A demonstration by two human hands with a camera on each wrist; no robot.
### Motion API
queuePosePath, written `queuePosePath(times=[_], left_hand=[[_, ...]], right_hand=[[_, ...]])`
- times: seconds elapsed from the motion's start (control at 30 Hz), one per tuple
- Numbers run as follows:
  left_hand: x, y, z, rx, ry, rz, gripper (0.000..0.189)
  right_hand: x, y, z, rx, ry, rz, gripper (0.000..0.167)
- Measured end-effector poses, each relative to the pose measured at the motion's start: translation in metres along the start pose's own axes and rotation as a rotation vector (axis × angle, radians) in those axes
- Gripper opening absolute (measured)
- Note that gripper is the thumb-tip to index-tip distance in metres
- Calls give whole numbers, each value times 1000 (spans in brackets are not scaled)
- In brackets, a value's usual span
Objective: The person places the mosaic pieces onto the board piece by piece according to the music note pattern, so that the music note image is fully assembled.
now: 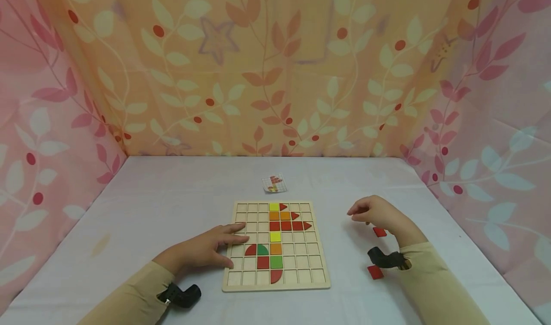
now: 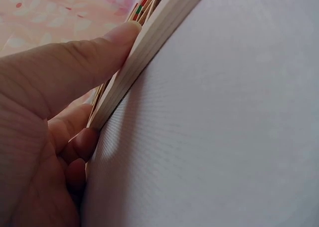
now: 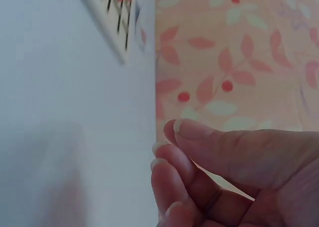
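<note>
In the head view a wooden grid board (image 1: 298, 283) lies on the white table. Its cells hold red, yellow, orange and green pieces, among them a green square (image 1: 276, 262), a green quarter-round (image 1: 262, 250) and a red quarter-round (image 1: 276, 276). My left hand (image 1: 202, 246) rests on the board's left side with fingers extended; the thumb (image 2: 99, 55) touches the board's edge in the left wrist view. Above the table, right of the board, hovers my right hand (image 1: 380, 216). Its fingers are loosely bent, thumb near the index finger, and nothing shows between them.
Two red pieces lie on the table at right: one red piece (image 1: 379, 232) under the right hand, the other red piece (image 1: 375, 272) nearer the front. A small pattern card (image 1: 274, 183) lies behind the board. Floral curtains (image 1: 267, 76) enclose the back and sides.
</note>
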State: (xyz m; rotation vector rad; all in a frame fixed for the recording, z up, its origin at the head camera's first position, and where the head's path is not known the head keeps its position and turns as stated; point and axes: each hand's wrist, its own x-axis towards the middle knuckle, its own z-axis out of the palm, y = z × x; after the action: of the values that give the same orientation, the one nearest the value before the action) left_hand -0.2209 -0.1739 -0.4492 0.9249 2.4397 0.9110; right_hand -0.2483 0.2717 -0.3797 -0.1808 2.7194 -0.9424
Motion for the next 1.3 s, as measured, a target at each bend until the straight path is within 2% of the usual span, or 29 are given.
queuePosePath(times=[0.3, 0.53, 0.83, 1.07, 1.3], left_hand=[[0, 2, -1, -1, 0, -2, 66], [0, 3, -1, 4, -3, -1, 65], [-1, 3, -1, 6, 4, 3, 65], [-1, 3, 0, 4, 3, 1, 65], [0, 3, 0, -15, -4, -14, 64]], right_hand=[[-12, 46, -16, -14, -1, 89, 20], [-12, 73, -18, -6, -31, 130, 26], [-12, 80, -18, -55, -46, 128, 17], [-13, 78, -17, -20, -78, 99, 17], [-13, 78, -18, -58, -136, 15, 19]])
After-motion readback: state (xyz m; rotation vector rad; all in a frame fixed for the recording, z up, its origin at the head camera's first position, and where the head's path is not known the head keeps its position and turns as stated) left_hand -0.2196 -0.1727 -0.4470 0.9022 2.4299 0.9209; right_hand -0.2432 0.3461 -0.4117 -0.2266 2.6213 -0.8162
